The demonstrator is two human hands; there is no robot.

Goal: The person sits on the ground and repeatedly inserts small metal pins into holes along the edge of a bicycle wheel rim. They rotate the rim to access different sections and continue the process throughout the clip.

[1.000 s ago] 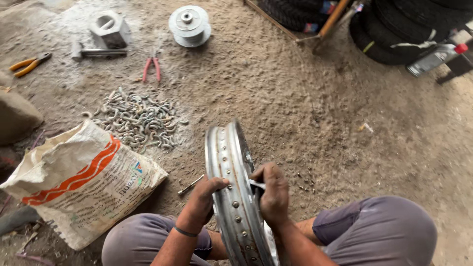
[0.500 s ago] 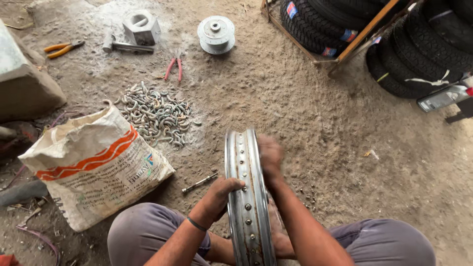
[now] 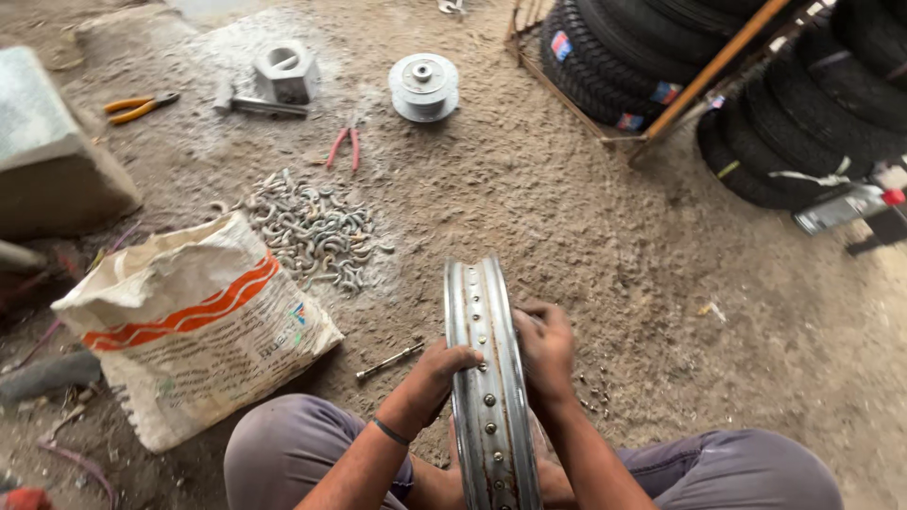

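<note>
fingers [image 3: 453, 359] curled on upright wheel rim [image 3: 484, 378], both hands

One shiny metal wheel rim [image 3: 484, 378], two pliers [image 3: 140, 106] [image 3: 344, 146], one white sack [image 3: 194, 326], one round grey metal hub [image 3: 423, 86].

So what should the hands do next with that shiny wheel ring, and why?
Probably turn the rim a little to bring the next empty hole up. It stands upright between the knees, the left hand gripping one edge and the right hand on the other side, and the row of holes along it looks unfilled. Whether the right hand holds anything is hidden.
</note>
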